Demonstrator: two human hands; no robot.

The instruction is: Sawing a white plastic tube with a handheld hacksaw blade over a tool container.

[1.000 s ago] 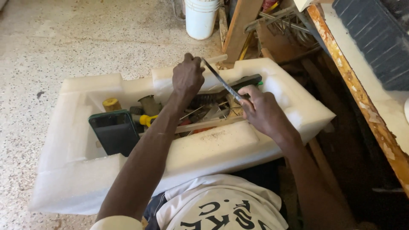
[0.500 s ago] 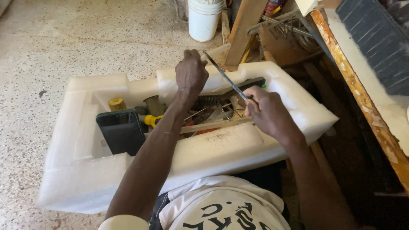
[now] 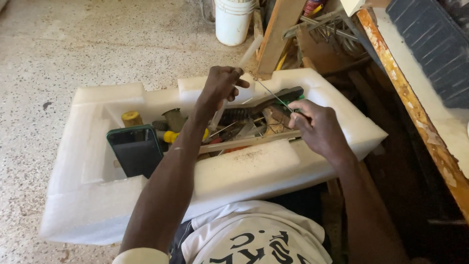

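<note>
My left hand (image 3: 221, 87) is closed around a long pale strip (image 3: 250, 50) that slants up to the right and looks blurred. My right hand (image 3: 316, 128) pinches the lower end of a thin metal rod (image 3: 276, 97), which runs up-left toward my left hand. Both hands hover over a white foam tray (image 3: 254, 171) full of tools. Under them lie a dark-handled tool (image 3: 281, 95), metal pieces and a yellow-handled screwdriver (image 3: 172, 137). A dark phone in a green case (image 3: 134, 151) leans in the tray's left part.
A yellow-capped cylinder (image 3: 131, 118) stands at the tray's back left. A white bucket (image 3: 233, 19) and a leaning wooden plank (image 3: 278, 34) stand behind the tray on the speckled floor. A worn wooden bench edge (image 3: 405, 93) runs along the right.
A long thin tool spanned both hands before. Now my left hand has twisted and holds a blurred pale strip, while the thin rod stays in my right hand.
</note>
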